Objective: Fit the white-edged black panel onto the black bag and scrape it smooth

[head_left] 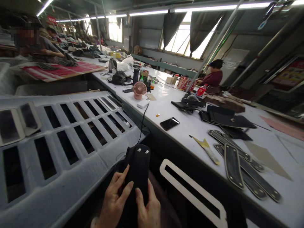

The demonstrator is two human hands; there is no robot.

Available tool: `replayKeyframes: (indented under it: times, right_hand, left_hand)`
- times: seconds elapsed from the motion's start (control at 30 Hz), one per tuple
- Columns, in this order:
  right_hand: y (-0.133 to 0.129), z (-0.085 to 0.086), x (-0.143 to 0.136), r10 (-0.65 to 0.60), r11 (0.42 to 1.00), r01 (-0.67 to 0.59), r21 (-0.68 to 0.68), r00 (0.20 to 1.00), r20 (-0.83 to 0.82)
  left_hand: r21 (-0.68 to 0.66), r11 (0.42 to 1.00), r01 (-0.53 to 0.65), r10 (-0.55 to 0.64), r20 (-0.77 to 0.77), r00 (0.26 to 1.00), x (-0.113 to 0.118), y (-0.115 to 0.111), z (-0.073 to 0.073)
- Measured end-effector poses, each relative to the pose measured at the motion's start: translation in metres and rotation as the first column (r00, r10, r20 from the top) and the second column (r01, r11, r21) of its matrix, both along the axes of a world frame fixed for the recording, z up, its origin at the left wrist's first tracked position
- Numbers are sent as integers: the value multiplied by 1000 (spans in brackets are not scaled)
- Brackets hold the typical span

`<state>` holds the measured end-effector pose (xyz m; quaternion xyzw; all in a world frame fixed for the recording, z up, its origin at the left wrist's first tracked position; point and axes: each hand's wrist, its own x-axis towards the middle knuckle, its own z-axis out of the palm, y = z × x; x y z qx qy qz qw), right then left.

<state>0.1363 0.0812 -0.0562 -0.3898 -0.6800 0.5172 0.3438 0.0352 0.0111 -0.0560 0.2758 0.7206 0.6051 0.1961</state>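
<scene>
Hands meet low at the near edge of the view, both gripping one black leather piece (138,167) that stands up lengthwise between them. The left hand (114,202) curls its fingers over the piece's near left face; the right hand (148,209) clasps the right edge, thumb laid on the front. Two small pale tabs show at the piece's far end. Left of the hands, a grey slotted rack (61,142) slopes away. To their right lies a white frame (190,190), and beyond it the white table (180,133) carries long black straps (234,164). Farther past the hands rest a phone (169,123) and a pink fan (139,90). A person in a dark red top (213,77) sits at the far side.
</scene>
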Motion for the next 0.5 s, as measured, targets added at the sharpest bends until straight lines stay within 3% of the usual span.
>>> replayKeyframes:
  times: [0.17,0.3,0.5]
  right_hand:
    - [4,13,-4,92,993,-90,-76,995,24]
    - [9,19,-5,94,988,-93,-125,996,2]
    - [21,9,-6,84,930,-136,-343,983,-163]
  left_hand:
    - [-27,998,-57,57,19,998,1,4,0]
    - [-21,998,-66,68,65,996,0,11,4]
    - [-101,995,9,-6,27,1000,1,1,-1]
